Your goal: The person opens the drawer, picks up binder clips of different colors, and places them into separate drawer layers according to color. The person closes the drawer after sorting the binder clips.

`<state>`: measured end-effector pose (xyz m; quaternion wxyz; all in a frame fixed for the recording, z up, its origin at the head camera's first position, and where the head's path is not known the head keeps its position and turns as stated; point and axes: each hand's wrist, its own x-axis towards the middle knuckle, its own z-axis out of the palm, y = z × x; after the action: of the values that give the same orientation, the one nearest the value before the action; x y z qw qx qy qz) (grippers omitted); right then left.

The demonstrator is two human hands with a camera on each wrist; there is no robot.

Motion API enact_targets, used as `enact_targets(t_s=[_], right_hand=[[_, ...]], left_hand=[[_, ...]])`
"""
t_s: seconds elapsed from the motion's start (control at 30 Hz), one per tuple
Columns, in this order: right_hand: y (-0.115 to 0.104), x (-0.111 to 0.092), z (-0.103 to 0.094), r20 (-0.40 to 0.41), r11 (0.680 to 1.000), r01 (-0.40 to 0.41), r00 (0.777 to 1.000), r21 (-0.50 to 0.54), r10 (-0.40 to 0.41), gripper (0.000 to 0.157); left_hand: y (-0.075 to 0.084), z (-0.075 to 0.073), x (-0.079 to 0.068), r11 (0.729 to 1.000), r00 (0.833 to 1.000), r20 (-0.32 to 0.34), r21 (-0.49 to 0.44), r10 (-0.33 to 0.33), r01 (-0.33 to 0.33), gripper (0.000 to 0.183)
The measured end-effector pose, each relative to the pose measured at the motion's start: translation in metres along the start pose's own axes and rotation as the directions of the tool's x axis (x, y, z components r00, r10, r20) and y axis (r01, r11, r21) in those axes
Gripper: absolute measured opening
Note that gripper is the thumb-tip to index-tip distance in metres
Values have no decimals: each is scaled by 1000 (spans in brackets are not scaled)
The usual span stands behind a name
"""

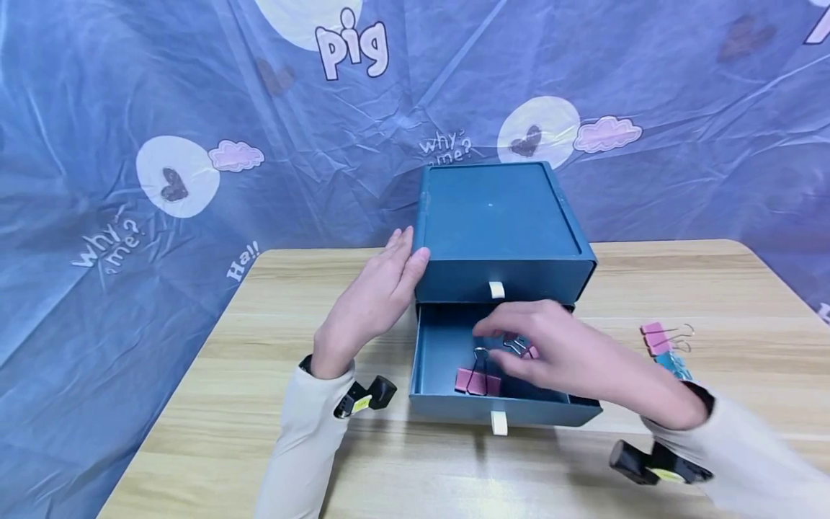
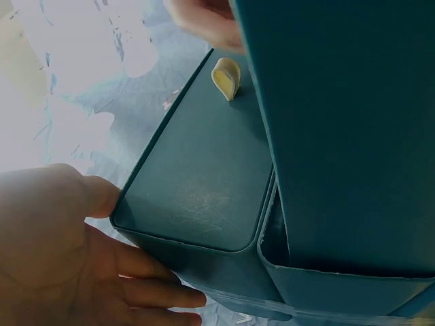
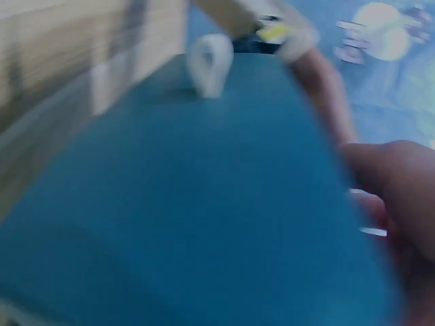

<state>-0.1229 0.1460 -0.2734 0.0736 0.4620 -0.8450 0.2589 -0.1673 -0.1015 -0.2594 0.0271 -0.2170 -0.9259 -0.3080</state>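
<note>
While left hand point(image 1: 369, 299) rests straight-fingered against left side of blue drawer box point(image 1: 499, 209), right hand point(image 1: 547, 342) reaches into pulled-out lower drawer point(image 1: 441, 339) — thumb and forefinger apart, other fingers hidden. Pink binder clip point(image 1: 478, 382) sits near drawer front, just beside thumb; second clip point(image 1: 516, 346) behind, partly covered by hand. On table point(image 1: 207, 418), right of box — another pink clip point(image 1: 656, 337) beside blue clip point(image 1: 674, 364).

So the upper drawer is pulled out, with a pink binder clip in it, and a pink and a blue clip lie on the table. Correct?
Not quite: in the head view the lower drawer is pulled out, with a pink binder clip in it; a pink clip and a blue clip do lie on the table.
</note>
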Motion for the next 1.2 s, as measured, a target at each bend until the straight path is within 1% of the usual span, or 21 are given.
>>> enact_targets(t_s=[0.07, 0.13, 0.2, 0.27, 0.33, 0.4, 0.47, 0.57, 0.7, 0.77, 0.83, 0.9, 0.97, 1.07, 1.2], right_hand=[[-1, -11, -12, -85, 1000, -22, 996, 1, 22, 29], [0, -22, -24, -154, 999, -46, 987, -15, 43, 34], [3, -35, -34, -204, 994, -98, 975, -40, 87, 38], [9, -46, -43, -244, 984, -162, 960, -71, 140, 38], [17, -59, -51, -276, 965, -244, 938, -96, 209, 34], [28, -72, -57, -299, 937, -328, 912, -121, 281, 30], [41, -85, -62, -307, 907, -393, 891, -151, 335, 26], [63, -104, -67, -287, 861, -463, 871, -211, 398, 21], [93, -129, -69, -236, 811, -496, 866, -311, 440, 23], [108, -143, -66, -210, 797, -495, 869, -347, 448, 26], [123, -155, -63, -185, 791, -486, 874, -372, 450, 30], [136, -165, -60, -165, 792, -472, 881, -388, 445, 34], [148, -173, -58, -134, 795, -465, 882, -390, 451, 37], [162, -180, -56, -92, 798, -462, 881, -387, 465, 43], [175, -185, -51, -50, 804, -450, 882, -390, 469, 47]], left_hand=[[1, 1, 0, 1000, 1000, -2, 8, 2, -2, 67], [1, 1, 0, 1000, 1000, -4, 13, 1, -1, 67], [1, 1, -1, 1000, 1000, -6, 15, -4, 4, 67], [1, 1, -2, 1000, 1000, -11, 19, -8, 8, 67], [0, 0, -3, 1000, 1000, -19, 22, -8, 9, 67], [-1, 0, -4, 1000, 1000, -25, 22, -8, 8, 67], [-2, 0, -4, 1000, 1000, -30, 23, -8, 8, 67], [-2, 0, -3, 1000, 1000, -30, 22, -4, 5, 66], [-1, 2, 1, 1000, 1000, -21, 22, 11, -11, 66], [-1, 3, 2, 1000, 1000, -15, 25, 17, -16, 67], [0, 4, 3, 999, 1000, -14, 32, 20, -20, 66], [0, 4, 3, 999, 1000, -13, 45, 28, -27, 66], [0, 3, 3, 997, 999, -14, 61, 42, -41, 66], [0, 1, 4, 994, 998, -21, 82, 67, -65, 65], [-2, -1, 4, 991, 996, -28, 103, 89, -86, 64]])
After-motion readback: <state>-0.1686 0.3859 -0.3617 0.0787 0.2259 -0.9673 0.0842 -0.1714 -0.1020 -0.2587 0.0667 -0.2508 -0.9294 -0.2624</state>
